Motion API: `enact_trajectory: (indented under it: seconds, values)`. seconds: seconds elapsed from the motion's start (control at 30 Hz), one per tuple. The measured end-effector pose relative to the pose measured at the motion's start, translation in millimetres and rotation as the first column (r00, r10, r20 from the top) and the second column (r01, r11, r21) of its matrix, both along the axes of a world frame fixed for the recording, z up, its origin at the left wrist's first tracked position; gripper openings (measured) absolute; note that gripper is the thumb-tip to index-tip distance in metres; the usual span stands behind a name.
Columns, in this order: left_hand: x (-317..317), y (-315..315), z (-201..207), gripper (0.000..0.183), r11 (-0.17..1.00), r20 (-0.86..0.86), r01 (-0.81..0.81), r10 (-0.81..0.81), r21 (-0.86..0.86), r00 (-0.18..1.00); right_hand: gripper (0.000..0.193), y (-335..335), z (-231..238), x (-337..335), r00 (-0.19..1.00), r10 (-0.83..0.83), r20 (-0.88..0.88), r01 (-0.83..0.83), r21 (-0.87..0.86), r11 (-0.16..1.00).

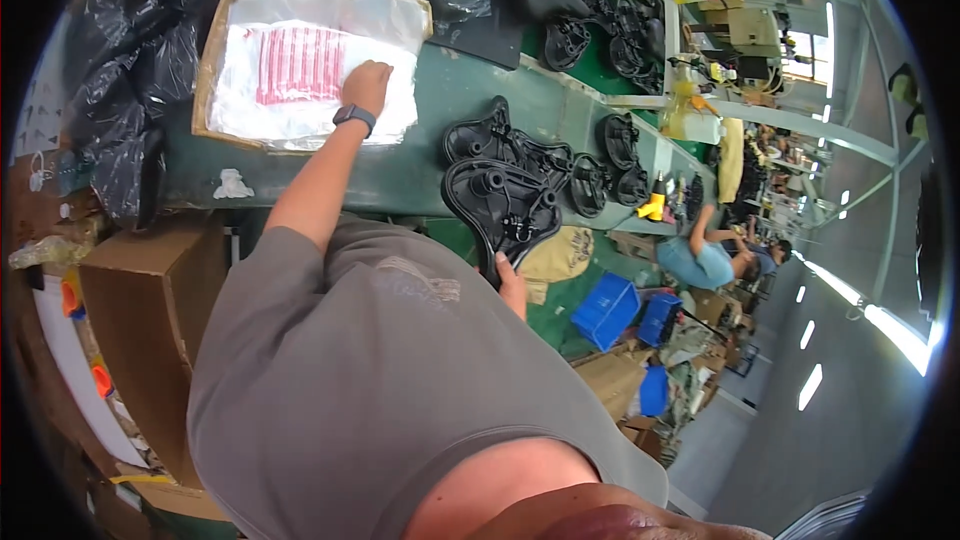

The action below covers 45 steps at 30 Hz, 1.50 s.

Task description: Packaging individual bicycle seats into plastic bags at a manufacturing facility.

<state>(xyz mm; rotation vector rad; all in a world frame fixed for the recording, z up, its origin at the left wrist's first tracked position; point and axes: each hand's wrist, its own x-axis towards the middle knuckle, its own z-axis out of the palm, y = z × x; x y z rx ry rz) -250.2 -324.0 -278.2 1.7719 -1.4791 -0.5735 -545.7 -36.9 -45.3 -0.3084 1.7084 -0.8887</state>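
My left hand, with a dark watch on its wrist, reaches over a shallow cardboard box. Its fingers are pinched at the right side of a stack of clear plastic bags with red print. My right hand grips the narrow nose of a black bicycle saddle, whose ribbed underside faces up. The palm and part of the fingers are hidden behind the saddle. Just beyond it, another black saddle lies on the green workbench.
More black saddles lie along the bench to the right, near a yellow tool. Black plastic-wrapped bundles crowd the far left. A tall cardboard carton stands at my left. Blue crates and a seated person are at the right.
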Motion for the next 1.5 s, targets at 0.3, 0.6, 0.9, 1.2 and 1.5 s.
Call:
enact_trajectory:
  seconds: [0.3, 0.6, 0.9, 1.2, 1.5]
  values:
    - [17.9, 23.7, 15.5, 0.028, 0.994, -0.326, 0.079, -0.05, 0.079, 0.944, 0.03, -115.6, -50.2, 66.0, 0.971, 0.17, 0.166, -0.103, -0.347, 0.932]
    - [74.7, 46.6, 57.8, 0.03, 0.975, -0.501, 0.222, -0.203, -0.023, 0.841, 0.033, -211.2, -56.3, 156.9, 0.775, 0.314, 0.548, -0.156, -0.316, 0.936]
    - [119.4, 116.1, 112.8, 0.018, 0.991, -0.988, 0.087, 0.094, 0.105, 0.119, 0.038, -250.3, -60.6, 212.3, 0.624, 0.359, 0.694, -0.35, -0.163, 0.922]
    - [186.1, 170.0, 187.7, 0.016, 0.994, -0.995, -0.045, 0.099, 0.099, 0.009, 0.047, -190.3, 20.9, 185.5, 0.54, 0.588, 0.602, -0.358, -0.468, 0.808]
    - [140.9, 91.4, 246.2, 0.022, 0.9, -0.528, -0.374, 0.211, -0.222, 0.823, 0.086, -183.4, 25.5, 179.1, 0.55, 0.595, -0.586, -0.83, -0.464, 0.31]
